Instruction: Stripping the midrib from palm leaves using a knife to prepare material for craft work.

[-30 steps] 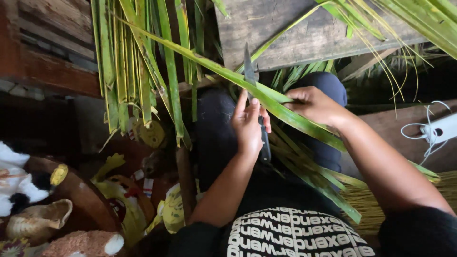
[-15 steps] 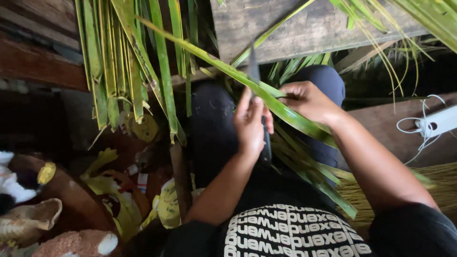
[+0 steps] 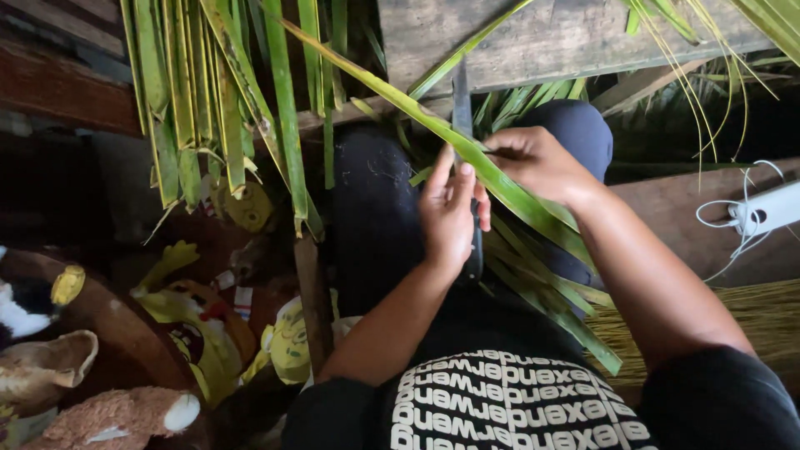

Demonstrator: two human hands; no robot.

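Observation:
My left hand (image 3: 450, 212) grips a knife (image 3: 464, 112) with a dark handle, its blade pointing up and away from me. The blade lies against a long green palm leaf (image 3: 392, 92) that runs diagonally from upper left to lower right across my lap. My right hand (image 3: 537, 162) pinches that same leaf just to the right of the blade. Several more leaf strips (image 3: 542, 283) lie over my right thigh, under my forearm.
Hanging green leaf strips (image 3: 217, 108) fill the upper left. A worn wooden board (image 3: 533, 37) lies ahead. A white power strip with cable (image 3: 762, 212) sits at right, straw-coloured fibres (image 3: 750, 317) below it. Stuffed toys (image 3: 208, 333) crowd the lower left.
Both hands and the knife sit slightly higher and further right in the view. The grip on knife and leaf is unchanged; the camera has tilted a little.

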